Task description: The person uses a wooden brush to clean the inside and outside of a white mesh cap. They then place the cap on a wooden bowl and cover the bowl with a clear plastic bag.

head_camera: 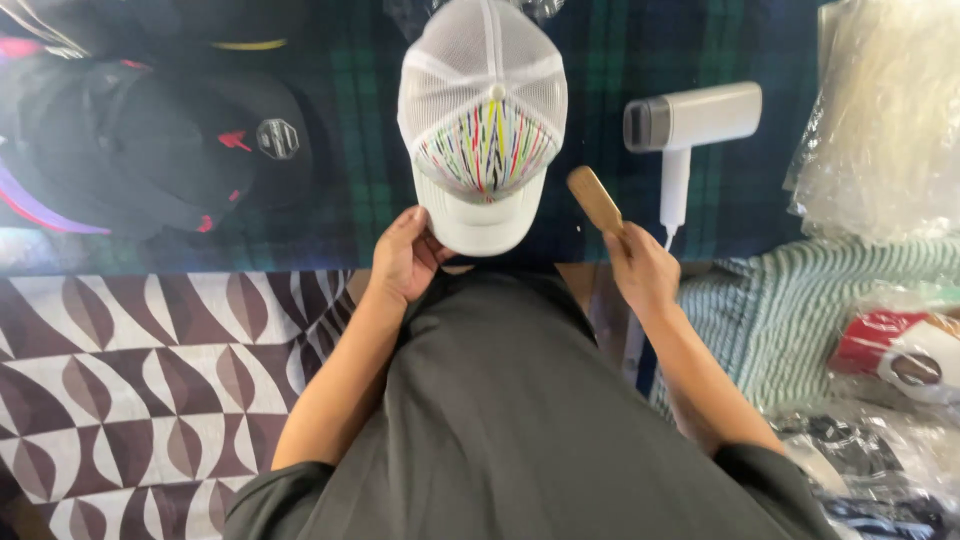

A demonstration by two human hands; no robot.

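A white mesh cap (pixel 482 110) with a panel of coloured streaks lies on a dark plaid cloth (pixel 360 180), its brim pointing towards me. My left hand (pixel 405 255) holds the near left edge of the brim. My right hand (pixel 640 265) is closed around the handle of a wooden brush (pixel 594 198), whose head tilts up and left, just to the right of the brim and apart from it.
A white handheld steamer (pixel 688 125) lies right of the cap. Dark caps (pixel 150 140) are piled at the far left. Clear plastic bags (pixel 885 110) sit at the right, above a striped green cloth (pixel 790 310) and packaged items (pixel 900 350). A patterned brown-and-white surface (pixel 140 390) is at lower left.
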